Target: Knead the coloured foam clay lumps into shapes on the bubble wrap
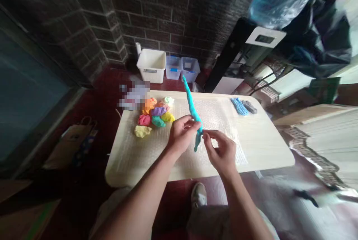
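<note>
A long, thin, lumpy turquoise strip (pixel 189 100), looking like a twisted rope, is held up slantwise over the table. My left hand (pixel 183 131) is closed around its lower part, thumb on top. Close by on the right, my right hand (pixel 220 148) pinches at the strip's side with thumb and forefinger, just above a darker teal tail (pixel 197 142) that hangs down. What exactly the right fingertips grip is small and partly hidden. Beneath both hands lies a sheet of bubble wrap (pixel 179 161) on the pale table (pixel 263 139).
Several soft coloured lumps, including a red one (pixel 144 120) and a purple one (pixel 158 111), sit at the table's left. Blue (pixel 239 106) and grey bundles (pixel 249 107) lie at the back right. Beyond the table stand a white bin (pixel 151 65) and two clear boxes.
</note>
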`<control>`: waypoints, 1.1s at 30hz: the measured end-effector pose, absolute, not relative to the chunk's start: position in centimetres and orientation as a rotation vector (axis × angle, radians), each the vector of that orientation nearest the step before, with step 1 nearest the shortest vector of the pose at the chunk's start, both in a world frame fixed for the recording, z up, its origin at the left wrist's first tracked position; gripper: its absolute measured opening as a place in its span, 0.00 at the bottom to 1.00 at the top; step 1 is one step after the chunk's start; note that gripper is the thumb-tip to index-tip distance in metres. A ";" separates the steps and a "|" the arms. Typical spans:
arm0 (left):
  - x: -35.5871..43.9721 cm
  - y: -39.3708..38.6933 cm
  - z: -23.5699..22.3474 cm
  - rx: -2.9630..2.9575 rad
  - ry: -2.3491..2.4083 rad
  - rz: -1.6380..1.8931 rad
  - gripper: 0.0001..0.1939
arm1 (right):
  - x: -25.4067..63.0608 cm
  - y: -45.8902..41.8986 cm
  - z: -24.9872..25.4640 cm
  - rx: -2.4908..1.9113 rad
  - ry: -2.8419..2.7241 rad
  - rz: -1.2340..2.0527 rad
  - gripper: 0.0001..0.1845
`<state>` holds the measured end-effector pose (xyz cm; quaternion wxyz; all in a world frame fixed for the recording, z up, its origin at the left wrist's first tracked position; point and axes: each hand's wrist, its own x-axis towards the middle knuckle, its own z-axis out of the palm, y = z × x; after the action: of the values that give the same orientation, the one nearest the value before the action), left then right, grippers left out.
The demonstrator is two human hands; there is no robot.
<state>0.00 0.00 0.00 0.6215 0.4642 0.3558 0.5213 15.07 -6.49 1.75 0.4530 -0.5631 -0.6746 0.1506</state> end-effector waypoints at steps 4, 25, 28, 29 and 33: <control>0.2 0.0 0.1 1.026 0.826 1.208 0.11 | 14.5 -6.3 1.3 -1.437 -1.628 0.341 0.10; 0.3 0.1 0.0 1.042 0.747 1.236 0.11 | 15.2 -6.3 2.5 -1.427 -1.752 0.199 0.08; 0.3 0.1 -0.1 1.041 0.760 1.230 0.14 | 15.2 -6.2 2.6 -1.400 -1.808 0.153 0.09; 0.4 0.1 0.0 1.033 0.761 1.227 0.16 | 15.2 -6.1 2.5 -1.405 -1.796 0.181 0.08; 0.3 0.0 0.3 0.973 0.714 1.202 0.21 | 15.3 -6.0 1.7 -1.367 -1.486 0.527 0.14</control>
<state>0.28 0.00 0.28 0.6587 0.4300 0.3153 0.5308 15.32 -5.97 1.71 0.5033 -0.5662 -0.6152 0.2184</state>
